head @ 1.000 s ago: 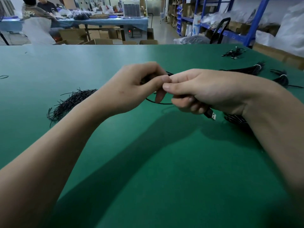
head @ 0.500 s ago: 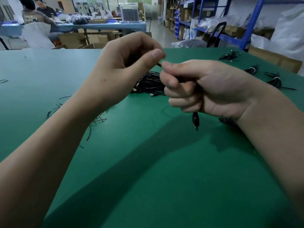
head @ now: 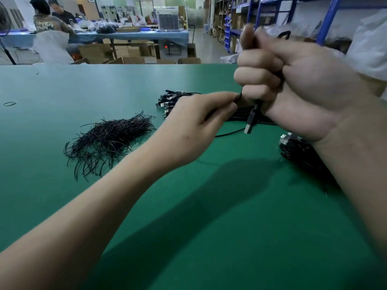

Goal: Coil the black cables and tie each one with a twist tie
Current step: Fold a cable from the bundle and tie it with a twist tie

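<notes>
Left hand (head: 194, 122) dropped below right hand (head: 293, 86), both hands gripping black cable (head: 258, 104), plug (head: 250, 120) dangling beneath right fist

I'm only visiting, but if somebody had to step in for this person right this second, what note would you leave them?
Right hand: raised, fist round the black cable, with its USB plug dangling below.
Left hand: pinching the same cable just under that fist.
Twist ties: a loose pile on the green table, left of the hands; none in hand.
Other cables: a heap behind the left hand and a bundle under the right wrist; I cannot tell if they are tied.
Done: one cable picked up and held; no tie on it.
Left: coil it, tie it, then do the rest.
</notes>
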### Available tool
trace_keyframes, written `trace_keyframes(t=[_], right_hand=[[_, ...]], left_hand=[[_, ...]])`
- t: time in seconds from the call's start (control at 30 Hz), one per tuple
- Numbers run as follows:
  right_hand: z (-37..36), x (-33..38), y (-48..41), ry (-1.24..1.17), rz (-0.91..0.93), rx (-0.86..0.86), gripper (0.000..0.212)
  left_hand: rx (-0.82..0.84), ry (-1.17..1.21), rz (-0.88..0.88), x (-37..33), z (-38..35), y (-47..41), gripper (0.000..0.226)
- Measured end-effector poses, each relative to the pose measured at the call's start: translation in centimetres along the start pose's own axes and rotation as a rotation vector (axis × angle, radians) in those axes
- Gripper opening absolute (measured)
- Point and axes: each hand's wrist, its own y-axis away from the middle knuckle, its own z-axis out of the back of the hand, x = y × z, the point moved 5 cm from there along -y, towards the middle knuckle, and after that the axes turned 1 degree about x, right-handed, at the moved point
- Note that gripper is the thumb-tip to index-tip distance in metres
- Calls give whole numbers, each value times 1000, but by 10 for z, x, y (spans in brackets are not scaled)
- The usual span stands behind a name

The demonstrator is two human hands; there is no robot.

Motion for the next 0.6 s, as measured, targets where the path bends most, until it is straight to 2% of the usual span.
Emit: trace_keyframes(t=[0.13, 0.23, 0.33, 0.43, 0.5, 0.6], right_hand=[[28, -9, -7, 188, 119, -351, 33], [38, -16, -8, 384, 222, -491, 37], [36, -24, -9, 596, 275, -487, 38], [30, -26, -5, 992, 370, -468, 35], [25, -27, -5, 1193, 387, -395, 35], [18, -35, -10, 1269, 304, -239, 43]], left_hand=[[89, -136, 45, -4, -5, 2, 26], [132, -259, 39, -9, -7, 1, 26], [117, -367, 7, -15, -5, 2, 21], [100, -429, -16, -17, 5, 1, 22], [76, -449, -48, -19, 18, -1, 23], [79, -427, -68, -24, 34, -2, 23]])
